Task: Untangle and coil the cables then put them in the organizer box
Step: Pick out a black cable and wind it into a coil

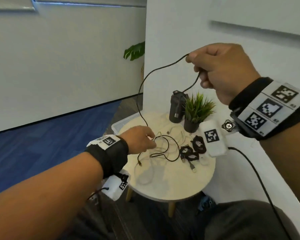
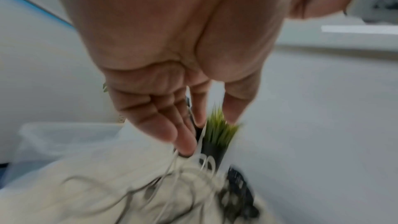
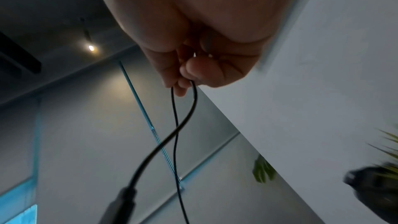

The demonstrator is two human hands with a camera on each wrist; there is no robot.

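My right hand [image 1: 197, 66] is raised above the table and grips a long black cable [image 1: 145, 80]. In the right wrist view the right hand [image 3: 189, 77] pinches the black cable [image 3: 185, 108], and a thick plug end [image 3: 122, 200] hangs below. From there the cable drops to my left hand [image 1: 149, 139], which rests on a tangle of white cables [image 1: 156, 153] on the round table [image 1: 171, 181]. In the blurred left wrist view my left hand [image 2: 193, 120] points straight fingers [image 2: 163, 125] down into the tangle, thumb apart. A clear organizer box [image 1: 121, 123] stands behind the table's left edge.
Two coiled black cables [image 1: 189, 153] lie at the table's right side. At the back stand a dark bottle [image 1: 176, 108] and a small potted plant [image 1: 197, 110]. A white wall runs close along the right. Blue carpet lies to the left.
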